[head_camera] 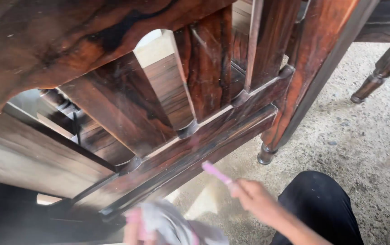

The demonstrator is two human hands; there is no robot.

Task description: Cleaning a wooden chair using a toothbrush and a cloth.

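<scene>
At the bottom edge of the frame, left of centre, the left hand (134, 229) is closed around a crumpled pale grey cloth (172, 224) with pink showing at its edge; the hand is blurred and largely hidden by the fabric, so only the grasp can be told, not how the fingers lie. To its right, at lower centre, the right hand (251, 197) is clenched on a slim pink stick-like tool (216, 172), perhaps a small brush, though its tip is too blurred to tell. A black-clad knee (322, 204) fills the lower right corner.

Just above both hands runs the dark glossy reddish-brown wooden rail (190, 156) of a piece of furniture. Its long axis slants from the lower left up to the right of centre, where it meets a turned leg (290, 109). The pink tool's free end points up and to the left at that rail and lies just beside its lower edge; whether it touches cannot be told. The right hand is the nearer one to the middle of the rail, while the left with its cloth sits near the rail's lower left end.

Farther up, broad flat wooden slats (122, 104) rise from the rail. Beyond, speckled grey concrete floor (372, 136) spreads to the right, with another turned furniture leg (381, 72) at the upper right.
</scene>
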